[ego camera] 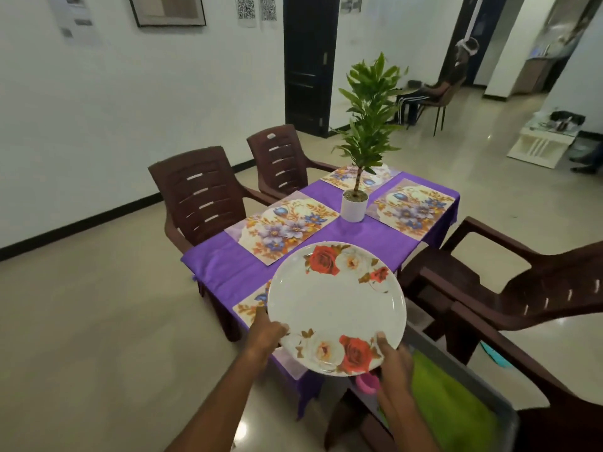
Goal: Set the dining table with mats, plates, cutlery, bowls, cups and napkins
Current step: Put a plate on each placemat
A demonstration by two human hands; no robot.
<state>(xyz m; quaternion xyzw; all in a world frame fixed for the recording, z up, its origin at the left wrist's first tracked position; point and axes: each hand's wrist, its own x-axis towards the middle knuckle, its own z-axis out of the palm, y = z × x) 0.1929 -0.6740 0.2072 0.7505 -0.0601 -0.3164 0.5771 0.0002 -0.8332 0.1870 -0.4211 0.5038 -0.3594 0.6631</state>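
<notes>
Head view
Plate: 1 white plate (336,308) with red and cream roses, held in the air over the near end of the table (375,236).
My left hand (266,334): grips the plate's left edge, thumb on the rim.
My right hand (393,357): grips the near right edge, thumb on top.
Mats: 4 flowered mats; 1 at left (284,225), 1 at right (412,207), 1 at the far end (346,174), 1 mostly hidden under the plate (253,305).
Plant: 1 in a white pot (354,207), mid-table.
Chairs: 4 brown; 2 at left (199,197), (280,161), 2 at right (522,288), (522,386).
Tray: 1 grey tray (483,380) with a green cloth (450,402), just beside my right hand.
</notes>
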